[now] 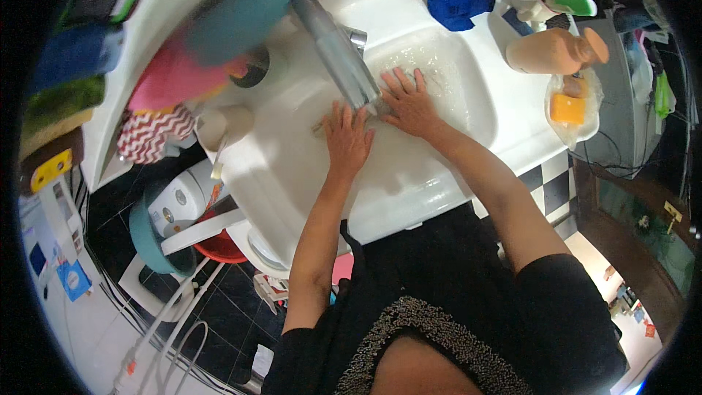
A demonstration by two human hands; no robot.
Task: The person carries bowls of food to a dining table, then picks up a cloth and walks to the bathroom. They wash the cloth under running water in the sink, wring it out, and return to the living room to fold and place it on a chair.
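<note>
In the white sink (479, 102), under the wide grey faucet spout (333, 47), both my hands lie low near the spout's end. My left hand (348, 140) is palm down, its fingers stretched and slightly apart. To its right and a little farther off, my right hand (411, 106) is spread, its thumb near the spout's tip. Something small and pale (319, 127) shows beside my left fingertips; its kind I cannot make out. Bubbly water (446, 66) stands in the basin beyond my right hand. Neither hand visibly grips anything.
On the right of the counter stand an orange-brown bottle (541, 51) and orange soap (568, 110) on clear plastic. A blue cloth (461, 6) lies at the back. At left are a beige cup (223, 126) and a zigzag-patterned cloth (155, 134). A teal tub (146, 230) stands below.
</note>
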